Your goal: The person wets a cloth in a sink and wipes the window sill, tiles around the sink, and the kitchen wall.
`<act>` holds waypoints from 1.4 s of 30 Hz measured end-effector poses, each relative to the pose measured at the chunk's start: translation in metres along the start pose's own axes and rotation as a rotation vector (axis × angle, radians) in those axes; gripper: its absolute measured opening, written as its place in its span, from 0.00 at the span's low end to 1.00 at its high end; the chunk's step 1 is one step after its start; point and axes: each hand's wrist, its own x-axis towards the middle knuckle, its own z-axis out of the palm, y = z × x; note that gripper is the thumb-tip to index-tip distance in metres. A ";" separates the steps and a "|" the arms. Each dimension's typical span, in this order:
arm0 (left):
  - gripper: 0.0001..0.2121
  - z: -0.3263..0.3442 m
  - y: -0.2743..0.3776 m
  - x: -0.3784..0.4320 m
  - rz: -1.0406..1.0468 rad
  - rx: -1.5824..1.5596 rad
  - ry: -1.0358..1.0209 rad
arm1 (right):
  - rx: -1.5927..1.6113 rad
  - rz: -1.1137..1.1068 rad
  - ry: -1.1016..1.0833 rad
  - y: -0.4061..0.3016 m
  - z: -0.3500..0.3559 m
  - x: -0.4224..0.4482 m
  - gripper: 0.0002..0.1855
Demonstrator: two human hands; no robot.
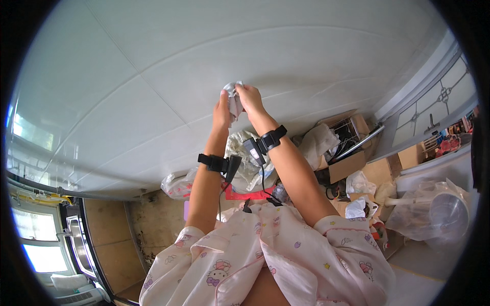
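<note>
Both arms reach forward before a glossy light tiled wall (pixel 183 80). A crumpled pale cloth (pixel 234 101) is pinched between my two hands, close to the wall; whether it touches the tiles I cannot tell. My left hand (pixel 221 111) grips its left side, thumb pointing up. From the right, my right hand (pixel 249 100) holds the upper part of the cloth with bent fingers. Each forearm wears a black strap with a black cabled device. Part of the cloth hangs down between the hands.
Below the arms lie filled plastic bags (pixel 245 164) and an open cardboard box (pixel 346 166) with a metal rack. To the right are a fan under clear plastic (pixel 448 210) and a door with patterned panes (pixel 432 103). A sink (pixel 81 244) stands at the lower left.
</note>
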 end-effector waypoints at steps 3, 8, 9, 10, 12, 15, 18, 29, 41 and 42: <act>0.26 0.009 0.010 0.026 0.066 0.095 0.029 | -0.071 -0.080 0.093 -0.004 0.002 0.022 0.15; 0.24 0.008 -0.043 0.061 0.037 0.366 0.085 | -0.032 0.099 0.158 0.050 -0.003 0.036 0.14; 0.25 -0.002 -0.075 0.074 0.033 0.439 0.049 | 0.182 0.208 0.130 0.056 0.000 0.026 0.12; 0.25 0.002 -0.097 0.080 0.128 0.599 0.100 | 0.052 0.185 0.144 0.084 -0.005 0.039 0.11; 0.24 0.016 -0.100 0.067 0.088 0.489 0.132 | 0.033 0.171 0.152 0.092 -0.013 0.038 0.12; 0.22 0.017 -0.079 0.048 0.119 0.137 0.203 | -0.088 -0.005 0.090 0.047 -0.009 0.016 0.15; 0.20 0.022 -0.016 0.036 0.141 -0.064 0.172 | -0.134 -0.210 0.043 -0.010 -0.006 0.019 0.17; 0.26 -0.022 -0.038 0.054 0.106 0.225 0.221 | -0.248 -0.182 -0.118 0.023 0.023 0.024 0.17; 0.17 0.032 0.080 0.057 1.500 1.147 0.760 | -0.881 -0.341 0.347 0.014 -0.147 0.060 0.13; 0.19 0.032 0.077 0.069 1.508 1.224 0.829 | -0.904 -0.370 0.481 0.009 -0.185 0.071 0.12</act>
